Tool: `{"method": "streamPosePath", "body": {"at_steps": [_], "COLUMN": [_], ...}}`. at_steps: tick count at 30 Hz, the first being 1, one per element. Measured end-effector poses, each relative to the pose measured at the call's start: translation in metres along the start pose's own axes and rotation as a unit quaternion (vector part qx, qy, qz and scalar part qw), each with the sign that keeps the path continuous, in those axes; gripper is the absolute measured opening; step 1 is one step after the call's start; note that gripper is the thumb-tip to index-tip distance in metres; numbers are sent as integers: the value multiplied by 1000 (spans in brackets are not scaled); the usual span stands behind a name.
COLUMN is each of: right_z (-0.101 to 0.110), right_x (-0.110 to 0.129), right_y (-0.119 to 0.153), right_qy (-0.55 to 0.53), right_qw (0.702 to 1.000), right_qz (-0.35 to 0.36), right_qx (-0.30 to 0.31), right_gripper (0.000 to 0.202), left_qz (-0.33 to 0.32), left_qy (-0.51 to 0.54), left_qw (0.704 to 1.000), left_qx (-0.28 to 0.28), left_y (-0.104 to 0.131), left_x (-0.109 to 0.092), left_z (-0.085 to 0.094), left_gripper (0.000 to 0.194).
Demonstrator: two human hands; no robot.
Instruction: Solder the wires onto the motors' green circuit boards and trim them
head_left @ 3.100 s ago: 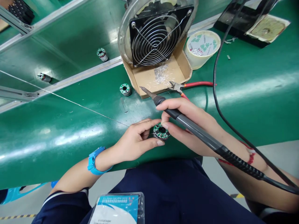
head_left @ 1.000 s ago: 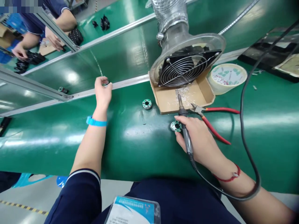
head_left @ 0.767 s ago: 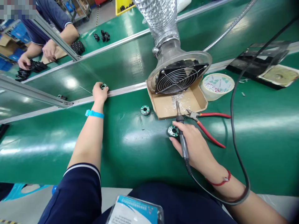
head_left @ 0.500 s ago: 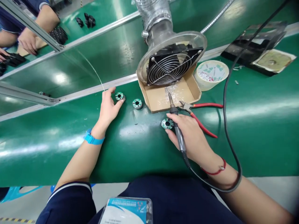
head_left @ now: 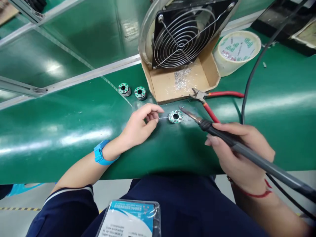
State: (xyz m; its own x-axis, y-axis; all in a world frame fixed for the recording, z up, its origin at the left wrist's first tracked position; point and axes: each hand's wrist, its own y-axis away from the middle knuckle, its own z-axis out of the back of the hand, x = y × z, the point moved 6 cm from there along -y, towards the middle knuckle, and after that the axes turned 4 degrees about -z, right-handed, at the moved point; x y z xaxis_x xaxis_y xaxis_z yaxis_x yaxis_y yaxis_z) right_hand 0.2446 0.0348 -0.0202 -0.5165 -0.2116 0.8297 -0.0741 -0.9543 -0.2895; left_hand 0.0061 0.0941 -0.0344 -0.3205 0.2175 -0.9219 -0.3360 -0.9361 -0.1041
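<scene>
My left hand (head_left: pixel 142 125) pinches a thin solder wire (head_left: pixel 162 118) between thumb and fingers. Its free end reaches the left edge of a small round part (head_left: pixel 175 117) with a ring-shaped green circuit board on top. In my right hand (head_left: pixel 243 148) is a soldering iron (head_left: pixel 222 135), gripped like a pen. The iron's tip points left, just above and right of the same part; whether it touches cannot be made out. Two similar round parts, one on the left (head_left: pixel 124 89) and one on the right (head_left: pixel 140 93), stand side by side beyond my left hand.
Red-handled cutters (head_left: pixel 209 98) lie by a cardboard tray (head_left: pixel 160 90) with wire clippings, their jaws at its front edge. Behind it stands a fan with a wire guard (head_left: pixel 181 46). A wide tape roll (head_left: pixel 228 67) is to its right. A black cable (head_left: pixel 256 62) hangs at right.
My left hand has left the far left round part and now holds solder wire by the near one. My right hand has released that part and drawn the iron right, tip turned left. The view moved closer.
</scene>
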Motion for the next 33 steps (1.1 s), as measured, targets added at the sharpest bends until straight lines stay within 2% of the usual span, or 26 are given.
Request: {"method": "streamPosePath", "body": {"at_steps": [2, 5, 11, 22, 27, 31, 33], "right_z": [2, 1, -5, -1, 1, 3, 4], "right_x": [-5, -7, -4, -3, -1, 2, 4], "right_y": [6, 8, 1, 1, -1, -4, -6], "right_qy": [0, -30, -69, -43, -12, 23, 25], "right_qw": [1000, 998, 996, 998, 998, 998, 998], "right_qz": [-27, -45, -54, -54, -59, -56, -61], "right_qx": [-6, -10, 0, 12, 19, 25, 23], "right_gripper": [23, 20, 16, 19, 19, 19, 19], "left_qz": [-39, -77, -119, -119, -103, -97, -87], "left_qy": [-66, -140, -174, -197, -174, -178, -176], "left_qw": [997, 987, 978, 971, 977, 973, 972], "left_qx": [8, 8, 11, 59, 64, 109, 125], "left_y": [-3, -6, -6, -13, -15, -15, -14], "left_x": [-6, -10, -11, -16, -12, -6, -2], "left_z": [-6, -10, -13, -26, -24, -30, -34], "left_gripper": [35, 32, 31, 32, 29, 44, 44]}}
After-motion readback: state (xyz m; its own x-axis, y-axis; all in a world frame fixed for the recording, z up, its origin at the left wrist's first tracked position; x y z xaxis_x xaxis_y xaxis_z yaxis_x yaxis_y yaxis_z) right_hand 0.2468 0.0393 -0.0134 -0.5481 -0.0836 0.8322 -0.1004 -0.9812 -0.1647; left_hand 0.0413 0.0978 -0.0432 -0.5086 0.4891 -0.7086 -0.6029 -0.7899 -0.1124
